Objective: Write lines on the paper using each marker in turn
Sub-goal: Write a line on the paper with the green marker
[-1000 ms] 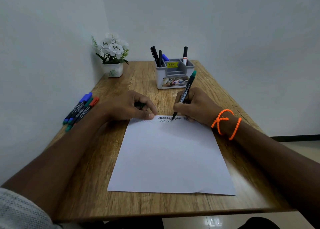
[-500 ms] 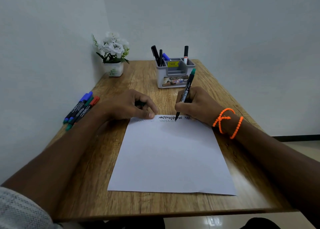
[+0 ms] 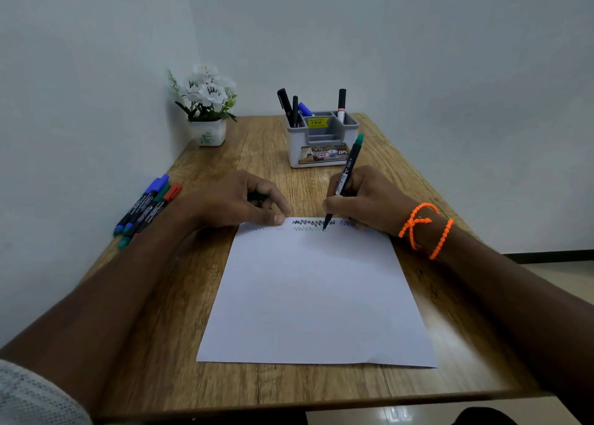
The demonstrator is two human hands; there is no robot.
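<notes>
Evidently the right hand (image 3: 366,199) grips a slim black marker with a green end (image 3: 348,170) in a writing hold, fingers (image 3: 334,204) curled round the lower barrel, so the shaft leans away from the person and the tip meets the white sheet of paper (image 3: 316,296) at its far edge. That tip sits at the end of a thin green zigzag (image 3: 308,229), just under a thicker dark zigzag (image 3: 313,222); a short blue scribble (image 3: 344,222) shows beside the knuckles. Starting at the top margin leaves the bare rest of the sheet for later rows.

The left hand (image 3: 238,202) rests on the far left corner of the paper, thumb pressing the edge, probably to stop the sheet sliding on the wooden table (image 3: 266,144) under the pen strokes. Its curled fingers seem to enclose something small and dark, likely the marker's cap, kept ready for recapping, though I cannot tell for sure.

A cluster of capped markers with blue, green and red caps (image 3: 146,204) lies by the left forearm at the table's left edge, within easy reach for the swap. Farther back stand a grey and white plastic organiser with pens (image 3: 321,141) and a white pot of white flowers (image 3: 207,103), clear of the work. An orange beaded cord (image 3: 424,228) wraps the right wrist.
</notes>
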